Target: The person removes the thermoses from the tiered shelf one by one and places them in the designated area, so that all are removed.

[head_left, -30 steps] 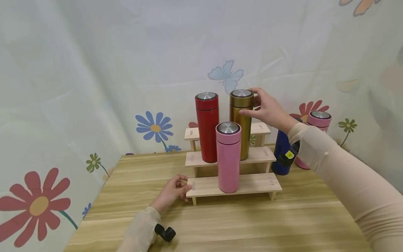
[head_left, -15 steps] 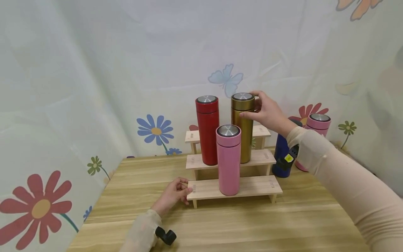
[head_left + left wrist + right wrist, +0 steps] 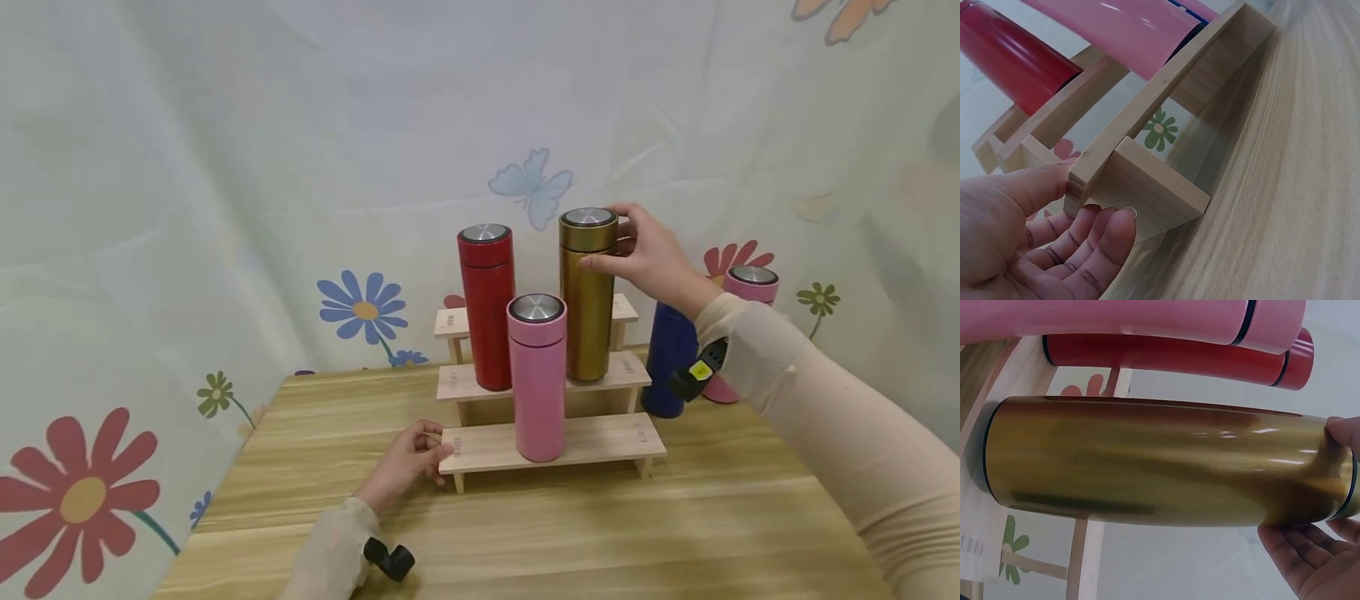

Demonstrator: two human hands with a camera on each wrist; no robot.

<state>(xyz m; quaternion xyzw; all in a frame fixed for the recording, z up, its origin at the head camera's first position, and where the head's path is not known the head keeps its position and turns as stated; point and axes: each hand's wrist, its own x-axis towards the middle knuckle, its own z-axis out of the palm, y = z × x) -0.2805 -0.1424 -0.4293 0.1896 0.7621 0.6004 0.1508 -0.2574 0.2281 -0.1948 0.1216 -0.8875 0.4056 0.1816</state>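
Observation:
My right hand [image 3: 656,254] grips a gold thermos [image 3: 1160,465] near its lid, thumb on the front and fingers behind. The thermos stands upright over the right half of the middle step of a wooden three-step stand [image 3: 607,442]. To its left on that step is a red thermos [image 3: 491,325]. A pink thermos [image 3: 537,392] stands on the lowest step, overlapping the gold one's edge in the head view. With my left hand [image 3: 408,458] I hold the left end of the lowest step, thumb on top [image 3: 1041,184] and fingers curled beneath.
Right of the stand, a blue thermos [image 3: 667,358] and a second pink thermos [image 3: 752,286] stand on the wood-grain table [image 3: 525,542], partly behind my right arm. A flower-printed curtain [image 3: 225,208] hangs behind the table.
The gold thermos has shifted right along the middle step with my right hand, widening the gap to the red thermos. My left hand stays at the stand's end.

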